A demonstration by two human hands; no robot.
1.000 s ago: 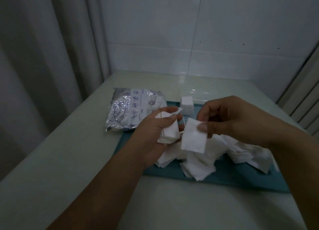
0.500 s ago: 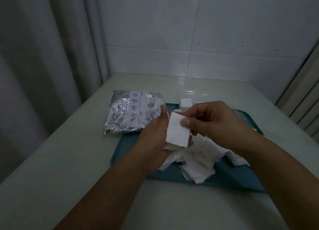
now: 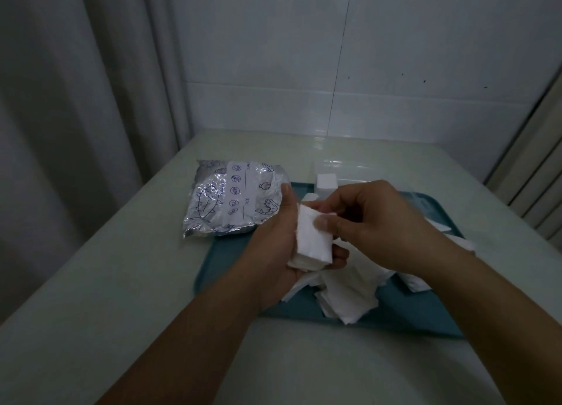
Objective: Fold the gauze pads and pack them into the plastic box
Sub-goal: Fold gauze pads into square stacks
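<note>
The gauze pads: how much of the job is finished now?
Done: a few folded pads sit in the clear box. In hand: the left hand holds a small stack, and the right hand presses a pad on it. Left: a loose pile on the tray.

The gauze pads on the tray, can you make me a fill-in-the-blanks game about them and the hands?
1. The left hand holds a small stack of folded gauze pads, and the right hand presses its ____ on top.
2. The loose gauze pads lie on a ____ tray.
3. The silver foil bag lies to the ____ of the tray.

Missing words: thumb; blue; left
</note>
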